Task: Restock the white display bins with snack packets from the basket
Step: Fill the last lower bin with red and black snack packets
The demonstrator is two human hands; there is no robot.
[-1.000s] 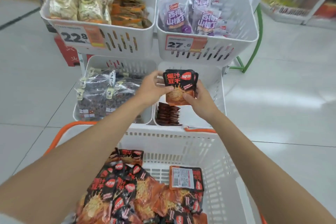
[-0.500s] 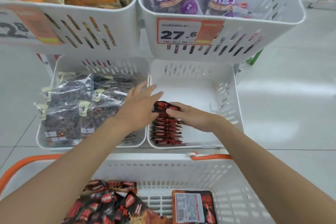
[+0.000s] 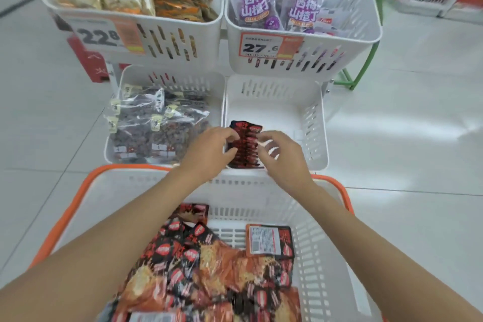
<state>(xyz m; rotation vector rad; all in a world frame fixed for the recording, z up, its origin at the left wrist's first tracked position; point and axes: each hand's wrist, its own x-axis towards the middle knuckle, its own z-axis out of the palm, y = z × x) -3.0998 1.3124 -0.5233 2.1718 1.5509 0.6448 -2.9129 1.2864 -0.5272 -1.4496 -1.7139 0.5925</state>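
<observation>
Head view is showing the orange-rimmed basket (image 3: 78,192) sitting nearest, holding loose snack packets (image 3: 209,269), with both forearms crossing over it. Beyond, in the lower right bin (image 3: 316,125), the left hand (image 3: 209,150) and right hand (image 3: 282,157) are curling their fingers onto a standing row of packets (image 3: 245,145), partly hiding it. Dark bagged snacks (image 3: 156,125), purple packets (image 3: 256,8) and a price tag (image 3: 258,46) are sitting farther back.

Head camera looks steeply down, close above basket (image 3: 261,185) and bins (image 3: 317,123).
</observation>
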